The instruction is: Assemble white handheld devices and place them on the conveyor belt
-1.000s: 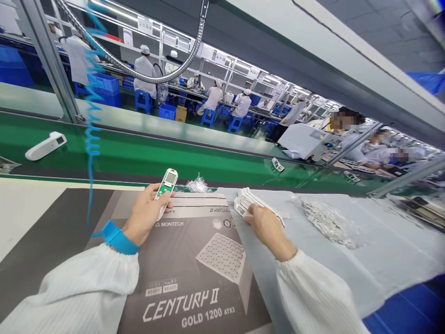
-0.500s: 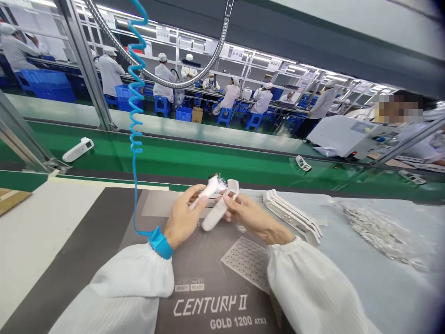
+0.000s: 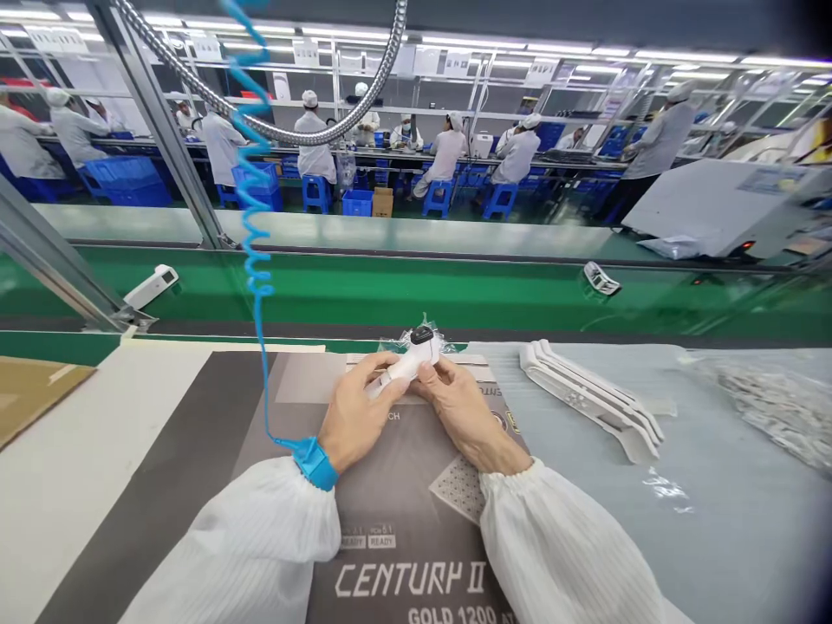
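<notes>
White plastic makes up the small handheld device (image 3: 411, 358) that both hands pinch between them, just above the grey printed mat (image 3: 403, 520) at about twelve o'clock from the wrists. The left hand (image 3: 354, 416) has its grip closed on the lower, narrow end of the device, thumb on top; the right hand (image 3: 458, 407) has its grip closed on the upper body just below the dark round tip, fingers curled under. Judging by its size and thin shell, the device looks light and stiff, with a smooth and probably somewhat slippery casing; its halves may be only loosely seated, so pressure seems best spread along the long side edges, away from the dark tip. A blue wrist strap (image 3: 315, 462) with a coiled blue cord (image 3: 255, 225) rises from the left wrist toward eleven o'clock. At two o'clock on the surface lies a stack of white shells (image 3: 588, 397), well apart from the hands, and crinkled clear bags (image 3: 773, 407) lie farther toward three o'clock. Beyond the surface runs a green conveyor belt (image 3: 390, 295) carrying another white device (image 3: 151, 287) at ten o'clock.
</notes>
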`<state>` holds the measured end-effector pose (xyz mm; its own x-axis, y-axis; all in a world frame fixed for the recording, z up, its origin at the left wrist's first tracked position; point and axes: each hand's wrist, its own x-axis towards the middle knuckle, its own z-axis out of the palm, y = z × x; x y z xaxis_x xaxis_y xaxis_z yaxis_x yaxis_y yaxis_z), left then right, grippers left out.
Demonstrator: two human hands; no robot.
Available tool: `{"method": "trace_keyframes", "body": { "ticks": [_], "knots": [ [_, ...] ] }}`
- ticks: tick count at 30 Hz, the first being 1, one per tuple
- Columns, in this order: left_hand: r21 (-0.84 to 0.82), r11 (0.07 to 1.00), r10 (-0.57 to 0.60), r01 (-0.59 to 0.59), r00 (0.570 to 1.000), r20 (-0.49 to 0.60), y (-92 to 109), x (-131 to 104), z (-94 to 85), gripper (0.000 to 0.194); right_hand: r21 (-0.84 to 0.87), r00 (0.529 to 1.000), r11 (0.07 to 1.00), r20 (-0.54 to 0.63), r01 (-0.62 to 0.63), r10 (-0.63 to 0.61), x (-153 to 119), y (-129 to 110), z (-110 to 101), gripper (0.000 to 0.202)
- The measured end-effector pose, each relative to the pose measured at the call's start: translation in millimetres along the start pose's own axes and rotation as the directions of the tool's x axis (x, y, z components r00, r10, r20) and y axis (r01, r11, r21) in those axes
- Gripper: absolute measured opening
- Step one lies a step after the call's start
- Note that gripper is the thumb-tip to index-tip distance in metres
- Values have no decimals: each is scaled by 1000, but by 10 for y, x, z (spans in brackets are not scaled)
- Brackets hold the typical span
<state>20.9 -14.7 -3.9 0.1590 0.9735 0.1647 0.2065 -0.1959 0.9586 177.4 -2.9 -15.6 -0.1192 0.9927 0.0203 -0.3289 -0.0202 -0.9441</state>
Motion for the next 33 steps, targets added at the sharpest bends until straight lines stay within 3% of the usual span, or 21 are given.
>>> {"method": "trace_keyframes", "body": {
  "ticks": [3,6,8,11,14,17,20,25,27,30,33],
  "knots": [
    [207,975,76,-78,997,17,54,-85,133,36,148,993,989,-111,-24,41,25,1,42,42],
    [510,851,38,-125,983,178,90,-163,263,49,383,965,915,-167,-127,204,40,-24,16,49],
    [622,766,-1,-164,966,257,97,-179,300,55,427,958,894,-176,-132,225,38,-57,-28,49],
    [670,720,25,-180,972,234,92,-136,235,53,410,966,900,-130,-151,222,21,-132,-50,46],
    [697,709,9,-104,990,138,83,-72,94,52,380,978,904,13,-196,206,-13,-180,37,39],
    [650,747,165,-139,986,21,89,-59,30,50,355,983,918,120,-176,142,-69,-144,184,29],
    [615,756,286,-225,958,-2,105,-90,82,49,389,983,902,88,-185,163,-127,-74,302,21],
    [606,748,334,-271,943,9,121,-118,168,42,456,975,864,48,-215,217,-141,-44,346,17],
    [628,741,271,-240,961,47,128,-108,126,44,456,971,861,35,-227,237,-107,-37,315,20],
    [672,738,31,-57,998,51,136,-36,-73,46,425,969,885,-62,-191,239,-38,0,230,27],
    [620,752,-262,223,965,-29,122,200,-425,47,371,957,913,-160,-169,243,11,42,143,27]
  ]
}}
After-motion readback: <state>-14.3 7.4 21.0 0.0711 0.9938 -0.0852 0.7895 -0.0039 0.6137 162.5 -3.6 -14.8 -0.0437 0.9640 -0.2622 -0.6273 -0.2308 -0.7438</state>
